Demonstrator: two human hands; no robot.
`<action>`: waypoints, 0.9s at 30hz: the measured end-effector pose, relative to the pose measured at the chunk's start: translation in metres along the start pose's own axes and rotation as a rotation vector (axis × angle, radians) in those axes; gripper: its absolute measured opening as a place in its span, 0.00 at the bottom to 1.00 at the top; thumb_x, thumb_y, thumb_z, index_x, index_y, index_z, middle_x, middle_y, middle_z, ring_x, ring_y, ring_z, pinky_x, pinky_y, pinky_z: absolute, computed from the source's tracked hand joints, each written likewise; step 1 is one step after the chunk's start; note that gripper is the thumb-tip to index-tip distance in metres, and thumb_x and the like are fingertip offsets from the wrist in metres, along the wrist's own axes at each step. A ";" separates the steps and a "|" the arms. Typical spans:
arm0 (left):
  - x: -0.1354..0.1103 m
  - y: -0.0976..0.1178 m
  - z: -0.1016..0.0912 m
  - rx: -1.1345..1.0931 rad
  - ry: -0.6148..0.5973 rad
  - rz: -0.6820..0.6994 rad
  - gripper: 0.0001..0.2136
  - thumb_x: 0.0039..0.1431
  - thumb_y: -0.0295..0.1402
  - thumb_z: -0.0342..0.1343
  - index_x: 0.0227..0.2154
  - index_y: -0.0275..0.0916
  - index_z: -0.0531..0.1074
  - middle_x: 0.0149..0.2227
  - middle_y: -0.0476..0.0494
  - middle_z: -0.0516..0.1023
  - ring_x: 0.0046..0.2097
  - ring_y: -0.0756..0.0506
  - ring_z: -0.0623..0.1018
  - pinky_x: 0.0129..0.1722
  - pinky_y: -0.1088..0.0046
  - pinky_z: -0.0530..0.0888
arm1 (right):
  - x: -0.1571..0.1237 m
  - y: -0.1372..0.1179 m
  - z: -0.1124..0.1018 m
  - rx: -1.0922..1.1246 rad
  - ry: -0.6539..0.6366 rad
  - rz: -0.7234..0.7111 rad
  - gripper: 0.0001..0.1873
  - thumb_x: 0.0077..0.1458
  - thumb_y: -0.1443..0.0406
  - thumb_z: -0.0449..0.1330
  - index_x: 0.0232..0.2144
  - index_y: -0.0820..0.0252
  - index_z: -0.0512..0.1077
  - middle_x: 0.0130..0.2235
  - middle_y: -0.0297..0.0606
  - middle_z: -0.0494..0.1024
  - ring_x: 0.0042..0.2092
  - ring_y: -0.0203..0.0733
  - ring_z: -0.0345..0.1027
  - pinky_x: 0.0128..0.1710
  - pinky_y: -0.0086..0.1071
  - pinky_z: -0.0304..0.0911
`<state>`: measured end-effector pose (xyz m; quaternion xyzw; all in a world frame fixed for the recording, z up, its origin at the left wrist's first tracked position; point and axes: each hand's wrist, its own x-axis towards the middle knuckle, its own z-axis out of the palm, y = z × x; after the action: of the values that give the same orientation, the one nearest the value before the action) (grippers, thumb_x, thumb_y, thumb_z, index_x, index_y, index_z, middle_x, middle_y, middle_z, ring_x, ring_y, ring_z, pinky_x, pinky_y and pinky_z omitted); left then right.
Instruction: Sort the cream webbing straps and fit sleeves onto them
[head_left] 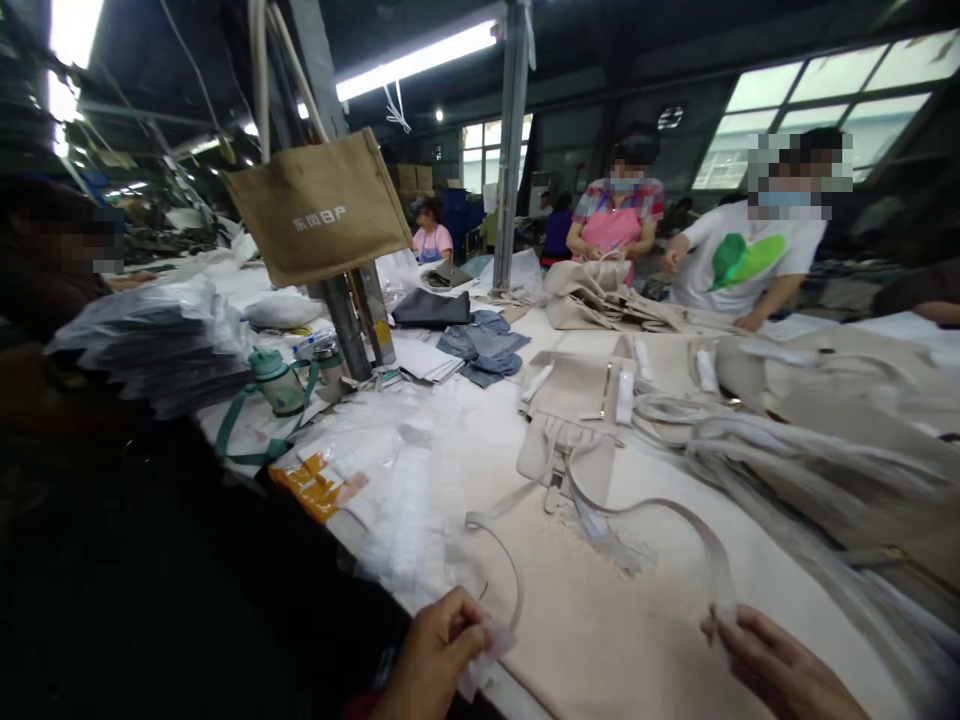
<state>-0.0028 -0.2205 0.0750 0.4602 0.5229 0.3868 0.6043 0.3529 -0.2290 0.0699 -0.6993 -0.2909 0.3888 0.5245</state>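
Observation:
A beige bag (568,460) with a buckled front flap lies on the table ahead of my hands. From it a thin beige strap (694,520) curves to the right, and my right hand (780,660) pinches it near its end. Close to the table's front edge, my left hand (435,655) has thumb and fingers closed on a crumpled piece of clear plastic film (491,645). Another strap length (516,575) loops down beside that film; whether the left fingers hold it too, I cannot tell. Some white wrapping (592,520) lies by the bag.
Beige bags with wrapped straps (810,460) pile up on the right. Clear plastic sleeves (412,490) lie on the left, near a green bottle (277,380). A brown bag (322,210) hangs from a post. Co-workers (619,215) stand across the table.

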 end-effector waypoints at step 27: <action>-0.010 0.003 -0.011 0.107 -0.098 0.030 0.09 0.54 0.36 0.55 0.26 0.35 0.70 0.26 0.49 0.70 0.30 0.48 0.68 0.31 0.74 0.61 | -0.082 -0.018 0.086 -0.108 -0.421 -0.168 0.17 0.52 0.50 0.61 0.38 0.55 0.71 0.29 0.33 0.70 0.33 0.42 0.66 0.34 0.31 0.63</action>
<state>-0.0152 -0.2270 0.0806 0.5182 0.5056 0.3444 0.5977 0.2361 -0.2468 0.0944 -0.6031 -0.4715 0.4652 0.4446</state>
